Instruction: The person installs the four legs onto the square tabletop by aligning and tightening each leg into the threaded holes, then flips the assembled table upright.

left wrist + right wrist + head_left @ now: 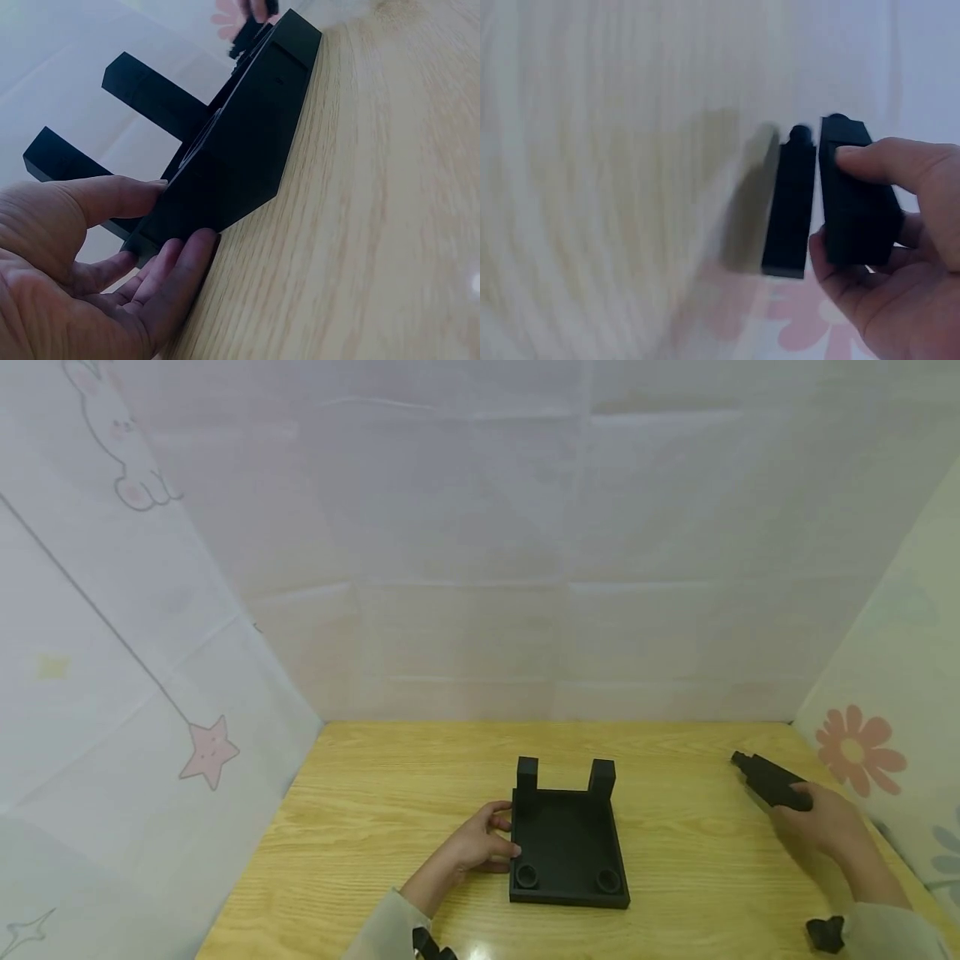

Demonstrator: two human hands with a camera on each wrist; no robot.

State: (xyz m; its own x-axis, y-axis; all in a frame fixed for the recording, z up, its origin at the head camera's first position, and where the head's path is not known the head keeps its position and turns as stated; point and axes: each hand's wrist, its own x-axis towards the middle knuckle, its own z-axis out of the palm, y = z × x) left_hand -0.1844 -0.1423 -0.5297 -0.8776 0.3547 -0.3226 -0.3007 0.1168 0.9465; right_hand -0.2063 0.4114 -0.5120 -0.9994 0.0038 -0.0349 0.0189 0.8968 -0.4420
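Note:
A black rectangular base (566, 843) lies on the table, with two square posts (602, 779) standing at its far corners and two round sockets (608, 881) at its near corners. My left hand (477, 842) grips its left edge; in the left wrist view the thumb (124, 196) lies on the rim and the fingers on the side. Far to the right, my right hand (821, 827) holds a black block with a rounded end (859, 202), thumb on its top face. A second, slimmer-looking black block with a round peg (791, 210) lies right beside it.
The wooden table (375, 810) is bordered by a pale hanging cloth (465, 635) at the back and both sides. A flower print (852, 750) shows on the right cloth, close to my right hand. Black straps (825, 933) are on both wrists.

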